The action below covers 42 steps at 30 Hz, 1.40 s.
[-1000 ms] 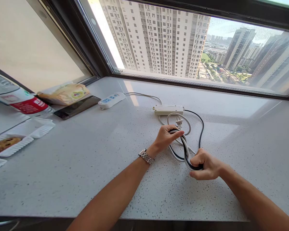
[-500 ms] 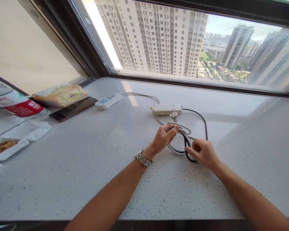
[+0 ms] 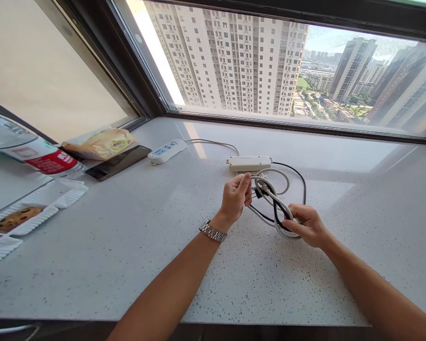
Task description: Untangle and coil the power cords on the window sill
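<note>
My left hand [image 3: 236,195] is closed around the upper left side of a looped bundle of white and black cables. At the lower right side of that bundle, my right hand [image 3: 307,225] pinches the loops between thumb and fingers. The white cable [image 3: 288,181] arches out behind the hands. A black cord [image 3: 305,187] curves from a long white box [image 3: 249,164] lying just beyond my left hand. Beside my left fingers a small dark piece [image 3: 258,193] pokes out, with thin prongs near it. Part of the bundle is hidden by my fingers.
A white power strip [image 3: 167,151] lies left of the box, its cord running toward it. Farther left are a phone [image 3: 119,162], a soft yellow packet [image 3: 108,143], a bottle [image 3: 51,161] and a plastic tray [image 3: 69,194] with a cookie [image 3: 19,219]. A window borders the back.
My left hand has turned upright and moved slightly, thumb now up. The white plug that stood up before the box is now down among the loops. My right hand shifted slightly right.
</note>
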Motion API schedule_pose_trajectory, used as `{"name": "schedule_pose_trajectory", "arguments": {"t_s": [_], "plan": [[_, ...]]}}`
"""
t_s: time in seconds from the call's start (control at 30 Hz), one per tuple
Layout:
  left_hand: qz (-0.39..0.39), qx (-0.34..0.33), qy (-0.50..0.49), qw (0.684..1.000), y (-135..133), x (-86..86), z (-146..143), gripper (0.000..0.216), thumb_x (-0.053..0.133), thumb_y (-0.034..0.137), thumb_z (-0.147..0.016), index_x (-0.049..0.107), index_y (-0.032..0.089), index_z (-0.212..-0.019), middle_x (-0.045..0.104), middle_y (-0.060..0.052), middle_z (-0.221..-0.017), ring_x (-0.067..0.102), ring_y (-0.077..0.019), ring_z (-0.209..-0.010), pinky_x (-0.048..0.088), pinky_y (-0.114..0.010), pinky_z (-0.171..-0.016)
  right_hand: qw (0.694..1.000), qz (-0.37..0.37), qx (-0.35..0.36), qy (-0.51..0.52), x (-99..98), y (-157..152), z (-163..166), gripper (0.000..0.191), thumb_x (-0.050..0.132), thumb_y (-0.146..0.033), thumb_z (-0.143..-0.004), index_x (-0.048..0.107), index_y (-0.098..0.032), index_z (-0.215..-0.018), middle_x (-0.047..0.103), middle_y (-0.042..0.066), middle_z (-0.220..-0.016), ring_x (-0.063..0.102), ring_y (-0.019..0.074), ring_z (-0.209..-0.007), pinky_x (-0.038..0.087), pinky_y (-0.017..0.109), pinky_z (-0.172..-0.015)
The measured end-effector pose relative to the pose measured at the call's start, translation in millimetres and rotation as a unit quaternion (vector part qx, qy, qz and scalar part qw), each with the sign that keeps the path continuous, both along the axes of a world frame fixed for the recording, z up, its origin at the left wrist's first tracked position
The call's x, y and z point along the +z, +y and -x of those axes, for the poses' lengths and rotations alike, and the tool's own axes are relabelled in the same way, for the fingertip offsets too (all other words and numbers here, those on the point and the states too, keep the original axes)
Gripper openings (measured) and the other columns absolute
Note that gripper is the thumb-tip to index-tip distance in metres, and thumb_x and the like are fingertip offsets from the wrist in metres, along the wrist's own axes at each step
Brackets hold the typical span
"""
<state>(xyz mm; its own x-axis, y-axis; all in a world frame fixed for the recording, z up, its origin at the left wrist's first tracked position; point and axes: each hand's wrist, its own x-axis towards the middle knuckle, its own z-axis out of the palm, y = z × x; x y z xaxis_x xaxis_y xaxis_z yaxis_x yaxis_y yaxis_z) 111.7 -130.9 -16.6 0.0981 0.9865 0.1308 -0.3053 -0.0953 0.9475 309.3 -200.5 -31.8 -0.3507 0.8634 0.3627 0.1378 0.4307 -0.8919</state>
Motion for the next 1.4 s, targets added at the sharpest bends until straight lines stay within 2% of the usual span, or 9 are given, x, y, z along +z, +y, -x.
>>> {"name": "schedule_pose_trajectory", "arguments": {"t_s": [0.17, 0.33, 0.47, 0.57, 0.73, 0.87, 1.07, 1.17, 1.4], "plan": [[0.059, -0.047, -0.038, 0.996, -2, 0.2, -3, 0.048, 0.069, 0.059, -0.068, 0.042, 0.019, -0.064, 0.023, 0.011, -0.048, 0.029, -0.0041, -0.037, 0.035, -0.016, -0.034, 0.985, 0.137, 0.048, 0.091, 0.2, 3, -6, 0.019, 0.064, -0.034, -0.078, 0.057, -0.017, -0.076, 0.050, 0.002, -0.073, 0.045, 0.0130, -0.064, 0.036, 0.026, -0.058], [0.012, -0.105, 0.075, 0.992, -8, -2.6, -8, 0.048, 0.062, 0.061, -0.073, 0.039, 0.019, -0.067, 0.029, 0.011, -0.049, 0.028, -0.0029, -0.035, 0.032, -0.016, -0.032, 0.956, 0.257, 0.032, 0.136, 5.1, 3, -2, 0.028, 0.063, -0.043, -0.077, 0.055, -0.017, -0.084, 0.053, 0.000, -0.064, 0.050, 0.0137, -0.063, 0.040, 0.027, -0.062], [-0.031, 0.000, 0.201, 0.979, -12, -7.3, -12, 0.041, 0.067, 0.054, -0.072, 0.046, 0.018, -0.077, 0.040, 0.009, -0.054, 0.036, -0.0047, -0.036, 0.034, -0.017, -0.033, 0.971, 0.221, -0.036, 0.088, 3.4, 6, 4, 0.032, 0.061, -0.048, -0.079, 0.057, -0.016, -0.083, 0.043, -0.006, -0.053, 0.038, 0.0089, -0.048, 0.033, 0.023, -0.051], [-0.064, 0.058, 0.223, 0.971, -11, -9.7, -12, 0.039, 0.070, 0.047, -0.071, 0.051, 0.018, -0.087, 0.051, 0.005, -0.066, 0.042, -0.0048, -0.044, 0.034, -0.016, -0.039, 0.974, 0.205, -0.035, 0.085, 0.1, 7, 5, 0.027, 0.063, -0.042, -0.078, 0.058, -0.016, -0.080, 0.048, -0.004, -0.055, 0.042, 0.0090, -0.050, 0.033, 0.023, -0.050], [-0.135, 0.040, 0.215, 0.967, -12, -9.4, -12, 0.028, 0.067, 0.041, -0.076, 0.053, 0.017, -0.073, 0.051, 0.003, -0.062, 0.044, -0.0080, -0.054, 0.035, -0.018, -0.049, 0.942, 0.289, -0.026, 0.166, 1.3, 7, 2, 0.026, 0.067, -0.037, -0.072, 0.060, -0.015, -0.085, 0.062, 0.002, -0.068, 0.054, 0.0111, -0.055, 0.041, 0.024, -0.052], [-0.132, 0.088, 0.236, 0.959, -16, -6.1, -16, 0.037, 0.066, 0.043, -0.076, 0.042, 0.019, -0.062, 0.045, 0.005, -0.052, 0.040, -0.0082, -0.048, 0.032, -0.020, -0.046, 0.923, 0.305, -0.053, 0.229, 4.9, 7, 2, 0.024, 0.067, -0.032, -0.069, 0.061, -0.015, -0.083, 0.062, 0.001, -0.070, 0.039, 0.0050, -0.042, 0.028, 0.020, -0.040], [-0.083, 0.121, 0.275, 0.950, -6, -7.6, -9, 0.046, 0.066, 0.051, -0.073, 0.039, 0.019, -0.053, 0.039, 0.006, -0.042, 0.043, -0.0086, -0.040, 0.028, -0.020, -0.039, 0.905, 0.286, -0.073, 0.307, 6.8, 7, 5, 0.021, 0.061, -0.036, -0.070, 0.059, -0.016, -0.074, 0.025, -0.011, -0.044, 0.015, 0.0044, -0.038, 0.013, 0.019, -0.037], [-0.067, 0.111, 0.273, 0.953, 3, -13.2, -5, 0.047, 0.064, 0.055, -0.073, 0.041, 0.019, -0.054, 0.040, 0.006, -0.042, 0.042, -0.0081, -0.037, 0.029, -0.019, -0.037, 0.908, 0.301, -0.053, 0.287, 7.9, 7, 1, 0.031, 0.057, -0.046, -0.077, 0.056, -0.017, -0.068, 0.017, -0.012, -0.042, 0.011, 0.0047, -0.036, 0.011, 0.019, -0.036], [-0.018, 0.063, 0.183, 0.981, 11, -22.7, -4, 0.042, 0.063, 0.058, -0.074, 0.051, 0.018, -0.065, 0.043, 0.007, -0.041, 0.040, -0.0075, -0.032, 0.030, -0.019, -0.034, 0.957, 0.257, 0.061, 0.123, 14.5, 7, -13, 0.034, 0.059, -0.042, -0.074, 0.056, -0.015, -0.054, 0.028, -0.008, -0.036, 0.017, 0.0045, -0.034, 0.013, 0.021, -0.037]]}}
